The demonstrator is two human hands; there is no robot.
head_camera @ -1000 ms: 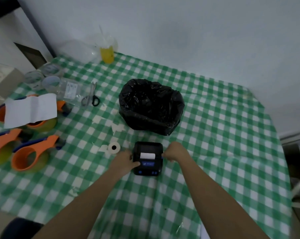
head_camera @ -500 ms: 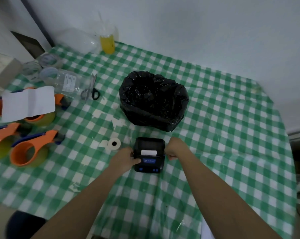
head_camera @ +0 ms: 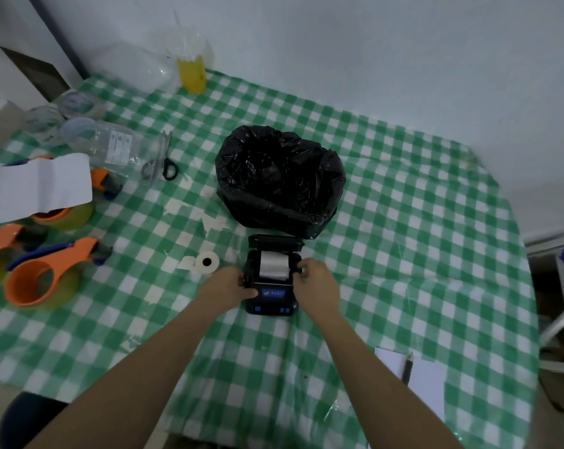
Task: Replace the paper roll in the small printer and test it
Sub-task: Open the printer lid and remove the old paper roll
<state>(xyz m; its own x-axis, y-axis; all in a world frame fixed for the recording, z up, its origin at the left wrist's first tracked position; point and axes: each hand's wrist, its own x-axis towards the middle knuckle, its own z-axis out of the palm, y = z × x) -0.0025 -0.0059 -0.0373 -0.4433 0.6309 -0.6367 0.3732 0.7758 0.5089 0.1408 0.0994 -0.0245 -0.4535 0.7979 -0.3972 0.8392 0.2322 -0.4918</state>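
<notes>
Roll point(head_camera: 206, 262) lies loose on worktop point(head_camera: 404, 254), just left of printer point(head_camera: 272, 277). Left hand point(head_camera: 227, 288) grips printer's left side; lid open, paper in bay. Right hand point(head_camera: 314, 281) pinches right edge — roll-swap step. Next, likely: lift roll out.

The counter point(head_camera: 404, 254) wears a green-and-white checked plastic cloth, smooth with a faint sheen and creases. The black bin bag point(head_camera: 279, 179) is thin, crinkled, glossy plastic. The small printer point(head_camera: 272, 286) has a matt black plastic shell holding a matt white paper roll point(head_camera: 273, 264). The tape dispensers point(head_camera: 44, 273) are smooth orange plastic. The scissors point(head_camera: 160, 157) show dull metal blades.
</notes>
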